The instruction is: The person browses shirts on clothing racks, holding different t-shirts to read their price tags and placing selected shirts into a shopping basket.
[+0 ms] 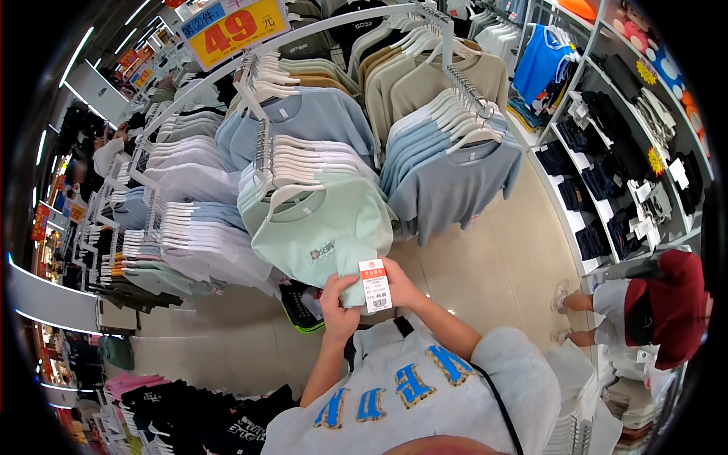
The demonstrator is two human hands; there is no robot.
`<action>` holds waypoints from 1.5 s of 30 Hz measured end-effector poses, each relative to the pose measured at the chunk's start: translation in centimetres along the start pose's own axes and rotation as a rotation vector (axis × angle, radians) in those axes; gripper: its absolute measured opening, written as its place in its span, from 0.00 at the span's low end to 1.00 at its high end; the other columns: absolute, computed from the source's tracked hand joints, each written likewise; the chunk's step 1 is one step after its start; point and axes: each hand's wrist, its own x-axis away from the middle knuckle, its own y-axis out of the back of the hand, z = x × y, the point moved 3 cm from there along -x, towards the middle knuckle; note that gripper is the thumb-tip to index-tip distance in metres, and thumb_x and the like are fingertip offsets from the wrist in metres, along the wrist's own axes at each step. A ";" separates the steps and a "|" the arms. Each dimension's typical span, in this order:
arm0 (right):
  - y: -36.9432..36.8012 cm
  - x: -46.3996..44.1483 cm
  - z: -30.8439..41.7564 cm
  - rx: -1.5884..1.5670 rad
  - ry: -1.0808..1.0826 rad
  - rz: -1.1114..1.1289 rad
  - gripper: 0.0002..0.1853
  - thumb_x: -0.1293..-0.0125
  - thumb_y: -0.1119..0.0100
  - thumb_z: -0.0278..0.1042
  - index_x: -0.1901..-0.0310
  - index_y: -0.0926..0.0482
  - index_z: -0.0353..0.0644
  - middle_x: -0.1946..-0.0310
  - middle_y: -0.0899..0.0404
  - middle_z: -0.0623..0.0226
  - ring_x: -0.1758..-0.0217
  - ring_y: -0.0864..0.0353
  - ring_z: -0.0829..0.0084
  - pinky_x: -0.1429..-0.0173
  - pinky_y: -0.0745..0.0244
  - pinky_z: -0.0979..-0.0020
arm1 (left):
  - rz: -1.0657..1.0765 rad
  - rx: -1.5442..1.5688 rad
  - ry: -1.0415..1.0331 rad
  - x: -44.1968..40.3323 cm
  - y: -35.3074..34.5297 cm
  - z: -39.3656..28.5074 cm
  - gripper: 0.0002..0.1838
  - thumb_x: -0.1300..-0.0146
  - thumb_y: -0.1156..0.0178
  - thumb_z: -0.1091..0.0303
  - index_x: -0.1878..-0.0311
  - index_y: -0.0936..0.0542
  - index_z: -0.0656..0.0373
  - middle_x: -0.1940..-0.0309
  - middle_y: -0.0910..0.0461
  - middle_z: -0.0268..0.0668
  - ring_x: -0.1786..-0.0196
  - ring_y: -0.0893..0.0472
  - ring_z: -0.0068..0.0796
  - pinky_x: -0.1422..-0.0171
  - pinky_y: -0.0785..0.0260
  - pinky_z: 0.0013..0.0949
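Observation:
A mint-green T-shirt (322, 235) with small lettering on its chest hangs on a white hanger (292, 193) at the front of a rack. My left hand (339, 303) is closed on the shirt's fabric, which is drawn toward me. A white and red price tag (375, 287) reading 49.00 faces me between my hands. At the tag's right edge, my right hand (400, 285) is closed on it; some of its fingers are hidden behind the tag.
Grey-blue shirts (462, 178) and beige shirts (447, 83) hang around the rack. Above is a yellow price sign (231, 30). Shelves of folded clothes (607, 167) line the right side, where a person in a red top (671, 303) stands. Black shirts (197, 413) lie lower left.

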 end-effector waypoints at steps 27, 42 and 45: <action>-0.1 0.4 0.6 -0.305 -0.146 0.098 0.14 0.38 0.43 0.24 0.50 0.28 0.37 0.62 0.21 0.74 0.68 0.25 0.88 0.69 0.32 0.82 | 0.003 -0.149 -0.004 1.9 0.9 0.0 0.35 0.63 0.26 0.72 0.46 0.26 0.62 0.48 0.31 0.43 0.46 0.29 0.37 0.43 0.35 0.35; -0.2 0.9 0.0 -0.523 -0.169 -0.013 0.20 0.37 0.44 0.26 0.43 0.29 0.37 0.53 0.20 0.64 0.53 0.20 0.75 0.51 0.22 0.72 | 0.095 -0.105 -0.155 2.1 0.6 0.1 0.43 0.68 0.20 0.59 0.45 0.25 0.64 0.45 0.32 0.46 0.47 0.26 0.41 0.44 0.33 0.37; -0.1 1.2 -0.4 -0.515 -0.169 -0.005 0.20 0.37 0.45 0.26 0.43 0.29 0.37 0.53 0.20 0.65 0.54 0.19 0.75 0.51 0.22 0.72 | 0.093 -0.073 -0.144 2.5 0.6 0.5 0.43 0.68 0.20 0.57 0.44 0.25 0.64 0.45 0.32 0.47 0.47 0.26 0.41 0.44 0.33 0.37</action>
